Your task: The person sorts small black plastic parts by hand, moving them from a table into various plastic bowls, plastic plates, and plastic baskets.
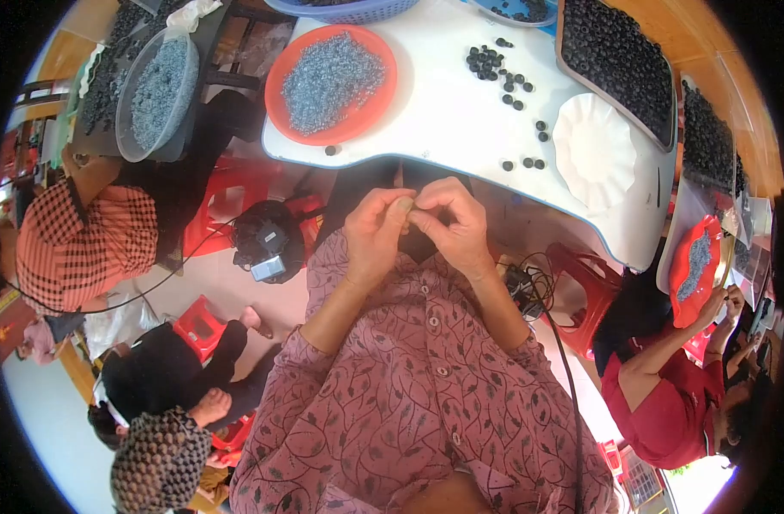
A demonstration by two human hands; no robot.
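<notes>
Over my lap, just off the table's near edge, my left hand (377,230) and my right hand (454,224) meet with thumbs and forefingers pinched together. Whatever sits between the fingertips is too small to make out. Ahead to the left, a red-orange plate (278,110) holds a heap of small clear grey-blue pieces (334,81). Several small round black pieces (484,62) lie scattered on the white table (435,94), toward the right. A white plate with a wavy rim (594,150) rests near the table's right edge.
A tray (615,101) full of black pieces stands at the far right, a blue basket (349,12) at the back. On the left table sits a clear bowl (122,120) of clear pieces. People sit on both sides; red stools (572,287) and cables (553,330) flank me.
</notes>
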